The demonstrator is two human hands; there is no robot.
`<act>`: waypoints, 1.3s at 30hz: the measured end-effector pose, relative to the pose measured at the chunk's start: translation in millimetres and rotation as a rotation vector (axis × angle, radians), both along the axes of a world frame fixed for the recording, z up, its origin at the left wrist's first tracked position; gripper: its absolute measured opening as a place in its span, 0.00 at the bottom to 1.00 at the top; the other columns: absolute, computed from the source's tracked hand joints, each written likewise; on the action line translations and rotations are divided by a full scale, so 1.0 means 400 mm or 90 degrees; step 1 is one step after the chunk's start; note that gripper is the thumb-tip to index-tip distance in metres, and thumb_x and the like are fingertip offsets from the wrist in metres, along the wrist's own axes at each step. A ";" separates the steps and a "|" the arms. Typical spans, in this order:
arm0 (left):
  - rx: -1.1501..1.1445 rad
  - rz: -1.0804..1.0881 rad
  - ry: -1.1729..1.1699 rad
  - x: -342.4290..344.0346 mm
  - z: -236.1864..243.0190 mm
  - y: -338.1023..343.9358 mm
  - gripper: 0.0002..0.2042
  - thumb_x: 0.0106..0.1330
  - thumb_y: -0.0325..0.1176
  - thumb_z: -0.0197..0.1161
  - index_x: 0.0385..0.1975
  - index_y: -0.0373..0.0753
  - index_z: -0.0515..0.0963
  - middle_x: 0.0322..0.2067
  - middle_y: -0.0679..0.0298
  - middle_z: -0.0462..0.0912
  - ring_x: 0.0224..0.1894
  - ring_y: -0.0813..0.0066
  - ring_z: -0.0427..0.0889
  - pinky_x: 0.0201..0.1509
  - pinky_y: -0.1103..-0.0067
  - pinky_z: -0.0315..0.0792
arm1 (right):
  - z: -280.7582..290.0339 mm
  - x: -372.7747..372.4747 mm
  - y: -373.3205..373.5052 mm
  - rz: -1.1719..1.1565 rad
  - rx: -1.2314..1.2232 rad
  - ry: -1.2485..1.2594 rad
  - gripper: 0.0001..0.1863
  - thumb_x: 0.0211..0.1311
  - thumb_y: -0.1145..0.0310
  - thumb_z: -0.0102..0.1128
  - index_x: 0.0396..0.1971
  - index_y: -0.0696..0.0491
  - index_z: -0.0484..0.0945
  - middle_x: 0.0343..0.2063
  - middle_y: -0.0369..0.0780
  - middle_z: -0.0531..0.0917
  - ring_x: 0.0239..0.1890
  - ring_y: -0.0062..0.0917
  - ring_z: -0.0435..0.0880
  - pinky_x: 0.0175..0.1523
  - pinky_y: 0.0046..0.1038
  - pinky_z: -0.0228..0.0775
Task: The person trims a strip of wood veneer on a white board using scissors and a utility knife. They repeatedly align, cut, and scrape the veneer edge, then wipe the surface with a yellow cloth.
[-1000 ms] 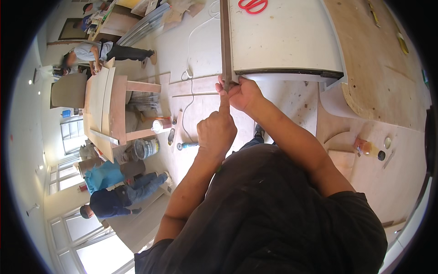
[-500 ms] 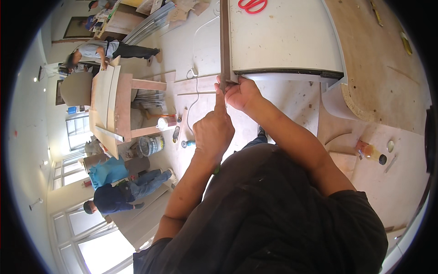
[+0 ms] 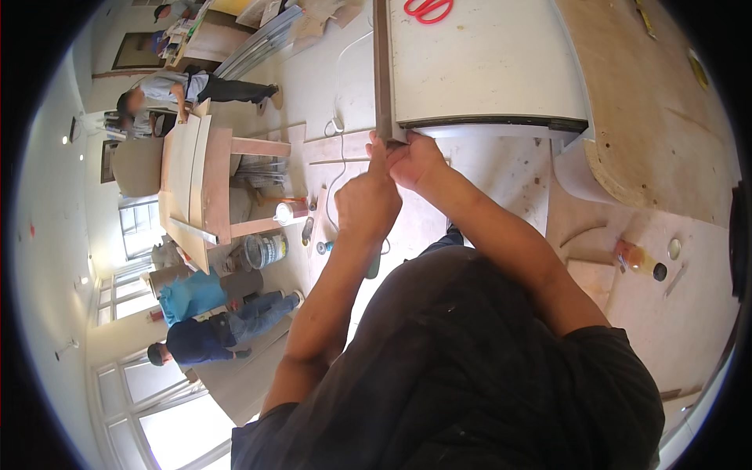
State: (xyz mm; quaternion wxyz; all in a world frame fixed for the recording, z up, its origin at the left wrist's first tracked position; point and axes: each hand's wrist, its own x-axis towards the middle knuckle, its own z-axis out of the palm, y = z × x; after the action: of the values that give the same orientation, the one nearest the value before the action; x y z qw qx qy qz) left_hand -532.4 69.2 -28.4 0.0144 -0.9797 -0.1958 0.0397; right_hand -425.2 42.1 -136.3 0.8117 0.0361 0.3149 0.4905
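Landmark: I take the white panel (image 3: 486,66), lying flat on the bench (image 3: 666,133), as reference for every place below.
Strip: a dark brown edge strip (image 3: 382,70) runs along the panel's left side, touching it, from the top of the view down to the near left corner.
Left hand: my left hand (image 3: 366,205) sits just below the panel's near left corner; fist curled, one finger stretched up and pressing on the strip's lower end.
Right hand: my right hand (image 3: 415,159) is at the same corner, just right of the left hand; fingers closed, pinching the strip's end against the panel edge.
Scissors: red-handled scissors (image 3: 427,9) lie on the panel's far end, well apart from both hands.
Floor, right of panel: an orange bottle (image 3: 638,258) with a dark cap lies below the bench.
Floor, left of panel: a wooden frame (image 3: 207,184) stacked with boards, with a small bucket (image 3: 265,249) near it.
Others: one person (image 3: 196,86) bends at the frame's far side; another person (image 3: 211,325) crouches well left of and below the panel.
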 end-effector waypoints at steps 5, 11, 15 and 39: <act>-0.003 -0.025 -0.017 -0.073 -0.013 -0.017 0.29 0.69 0.29 0.58 0.72 0.37 0.68 0.17 0.54 0.81 0.19 0.53 0.84 0.24 0.60 0.75 | 0.015 -0.013 -0.002 -0.007 -0.035 -0.007 0.23 0.85 0.61 0.28 0.56 0.61 0.71 0.47 0.51 0.82 0.50 0.42 0.83 0.67 0.49 0.70; -0.003 -0.032 -0.055 -0.043 -0.031 -0.001 0.26 0.70 0.29 0.56 0.70 0.36 0.69 0.17 0.54 0.82 0.19 0.53 0.84 0.24 0.59 0.74 | 0.007 -0.006 -0.003 -0.001 -0.023 -0.020 0.21 0.85 0.63 0.30 0.56 0.61 0.70 0.47 0.50 0.82 0.49 0.41 0.84 0.67 0.48 0.72; -0.050 0.065 0.035 -0.071 -0.012 -0.029 0.26 0.72 0.32 0.57 0.71 0.44 0.68 0.25 0.48 0.86 0.24 0.44 0.85 0.31 0.52 0.77 | 0.029 -0.022 -0.008 -0.001 -0.054 -0.022 0.20 0.85 0.64 0.31 0.56 0.61 0.70 0.47 0.50 0.82 0.48 0.41 0.85 0.67 0.50 0.73; 0.018 -0.001 -0.025 -0.047 -0.010 -0.028 0.30 0.68 0.31 0.58 0.71 0.31 0.67 0.17 0.54 0.82 0.19 0.54 0.84 0.25 0.60 0.76 | -0.004 -0.011 0.014 -0.003 -0.030 0.012 0.23 0.85 0.59 0.29 0.55 0.61 0.72 0.47 0.50 0.84 0.50 0.41 0.85 0.67 0.51 0.73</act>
State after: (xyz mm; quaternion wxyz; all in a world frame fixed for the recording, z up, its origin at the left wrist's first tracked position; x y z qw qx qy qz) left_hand -551.1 58.1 -32.5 0.0242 -0.9801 -0.1961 0.0177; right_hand -429.6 47.6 -137.8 0.8103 0.0222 0.3341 0.4808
